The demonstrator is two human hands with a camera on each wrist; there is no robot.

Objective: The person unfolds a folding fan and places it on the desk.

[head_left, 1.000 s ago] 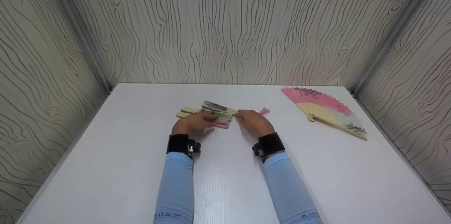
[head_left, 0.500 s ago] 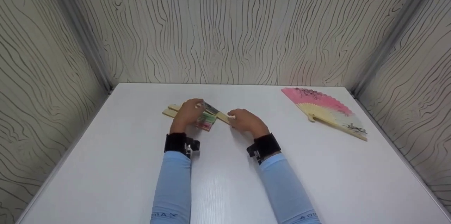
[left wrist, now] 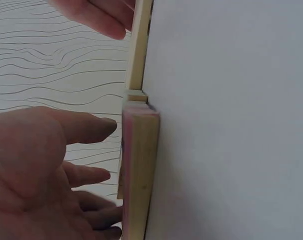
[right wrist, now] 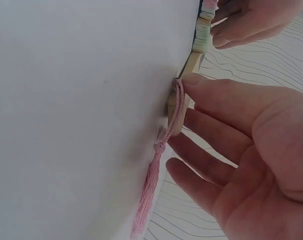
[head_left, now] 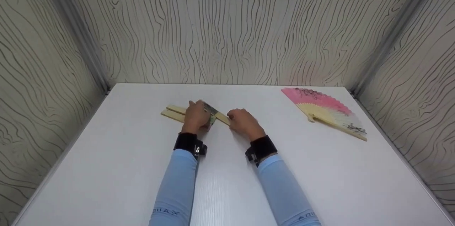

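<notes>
Near the middle of the white table (head_left: 320, 169) lies the nearly folded fan (head_left: 177, 113) — left hand (head_left: 196, 116) flat over its ribs, right hand (head_left: 242, 123) loose-fingered at the tasselled pivot — best squeezed evenly so slats align.

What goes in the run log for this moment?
left hand: on folded fan, fingers straight | right hand: fingers at its tassel end | open fan: flat, far right of table

You have an open pink and cream fan (head_left: 325, 111) lying at the far right of the white table (head_left: 355, 183). Wood-grain patterned walls (head_left: 227, 27) enclose the table on three sides.
</notes>
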